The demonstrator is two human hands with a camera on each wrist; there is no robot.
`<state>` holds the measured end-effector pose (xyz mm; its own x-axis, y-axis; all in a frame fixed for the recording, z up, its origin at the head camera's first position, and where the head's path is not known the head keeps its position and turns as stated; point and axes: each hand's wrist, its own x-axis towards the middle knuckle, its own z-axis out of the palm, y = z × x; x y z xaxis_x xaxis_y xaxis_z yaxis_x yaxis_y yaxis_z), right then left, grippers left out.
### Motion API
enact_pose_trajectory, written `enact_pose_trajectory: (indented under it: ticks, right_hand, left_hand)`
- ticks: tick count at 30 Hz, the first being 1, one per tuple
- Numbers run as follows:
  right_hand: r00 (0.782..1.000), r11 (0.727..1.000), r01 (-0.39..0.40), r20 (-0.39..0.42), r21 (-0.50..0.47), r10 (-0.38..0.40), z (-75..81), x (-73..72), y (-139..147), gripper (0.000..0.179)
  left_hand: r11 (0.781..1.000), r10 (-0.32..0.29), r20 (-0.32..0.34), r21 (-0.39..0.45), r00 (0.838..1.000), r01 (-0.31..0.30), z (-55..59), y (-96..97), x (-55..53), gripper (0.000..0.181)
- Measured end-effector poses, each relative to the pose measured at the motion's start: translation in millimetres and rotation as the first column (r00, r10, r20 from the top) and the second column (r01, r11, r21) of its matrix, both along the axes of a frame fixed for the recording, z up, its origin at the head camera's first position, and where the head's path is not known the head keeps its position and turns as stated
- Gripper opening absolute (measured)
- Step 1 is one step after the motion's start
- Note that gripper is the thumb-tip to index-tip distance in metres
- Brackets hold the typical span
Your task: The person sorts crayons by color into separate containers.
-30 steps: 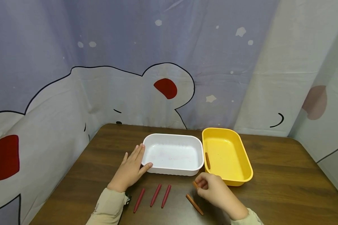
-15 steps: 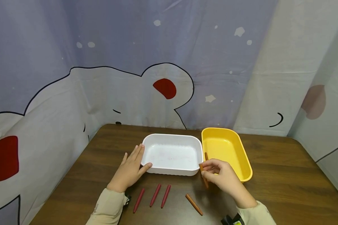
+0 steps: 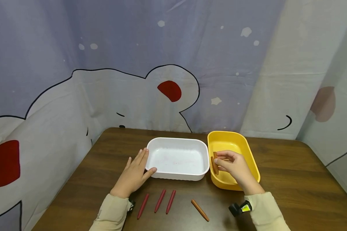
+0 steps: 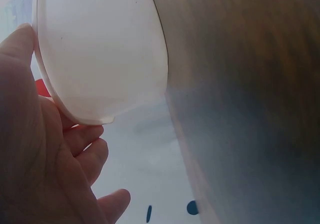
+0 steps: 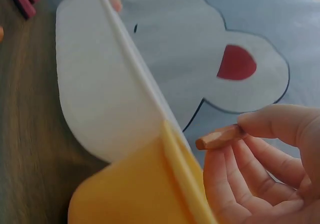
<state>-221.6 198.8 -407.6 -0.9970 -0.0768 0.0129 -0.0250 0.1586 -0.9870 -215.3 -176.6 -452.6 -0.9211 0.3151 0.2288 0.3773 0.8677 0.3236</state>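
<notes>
In the head view my right hand (image 3: 237, 168) is over the yellow tray (image 3: 231, 186), pinching an orange-brown crayon (image 5: 220, 137) between thumb and fingers. A second orange-brown crayon (image 3: 212, 163) lies inside that tray along its left wall. My left hand (image 3: 133, 175) rests against the left end of the white tray (image 3: 176, 176), fingers extended along its rim and the thumb at its front corner. In the left wrist view the fingers (image 4: 90, 154) touch the tray's edge. The white tray's bottom shows bare in the head view.
Three dark red crayons (image 3: 160, 201) lie on the wooden table (image 3: 110, 160) in front of the white tray. One orange-brown crayon (image 3: 200, 210) lies to their right. Both trays stand side by side. A printed curtain (image 3: 133, 96) hangs behind the table.
My right hand has carried the orange-brown crayon from the table in front of the trays, up and rightward, over the yellow tray. The left hand stays at the white tray.
</notes>
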Motion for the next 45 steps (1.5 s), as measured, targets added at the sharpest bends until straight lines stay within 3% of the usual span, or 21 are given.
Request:
enact_pose_trajectory:
  ticks: [12,25,27,31,35,40,45]
  right_hand:
    - [0.990,0.994,0.096,0.096,0.055,-0.101,-10.3,-25.9,8,0.038]
    - [0.963,0.976,0.129,0.214,0.176,-0.166,-25.2,-36.4,13,0.029]
    - [0.960,0.964,0.136,0.209,0.228,-0.185,-27.3,-36.3,13,0.026]
    - [0.965,0.910,0.142,0.150,0.389,-0.214,-29.4,-35.7,12,0.022]
    - [0.971,0.863,0.143,0.098,0.485,-0.216,-28.8,-34.8,12,0.020]
    - [0.973,0.836,0.158,0.063,0.525,-0.223,-26.4,-34.3,11,0.018]
    - [0.973,0.831,0.165,0.052,0.531,-0.226,-25.5,-34.0,11,0.020]
  left_hand:
    - [1.000,-0.001,0.023,0.007,1.000,0.001,2.8,1.4,1.0,0.083]
    - [1.000,0.001,0.022,-0.003,1.000,-0.001,1.5,1.3,-0.3,0.084]
    - [1.000,0.000,0.018,-0.001,1.000,0.000,1.5,1.3,-0.5,0.084]
    - [1.000,0.002,0.017,0.001,1.000,-0.002,2.0,1.4,0.0,0.084]
    - [1.000,0.002,0.020,-0.001,1.000,-0.001,2.6,2.0,0.6,0.084]
    - [1.000,0.001,0.021,0.000,1.000,-0.001,3.0,2.2,0.5,0.084]
    - [1.000,0.002,0.029,-0.001,1.000,-0.002,3.4,2.2,0.5,0.084]
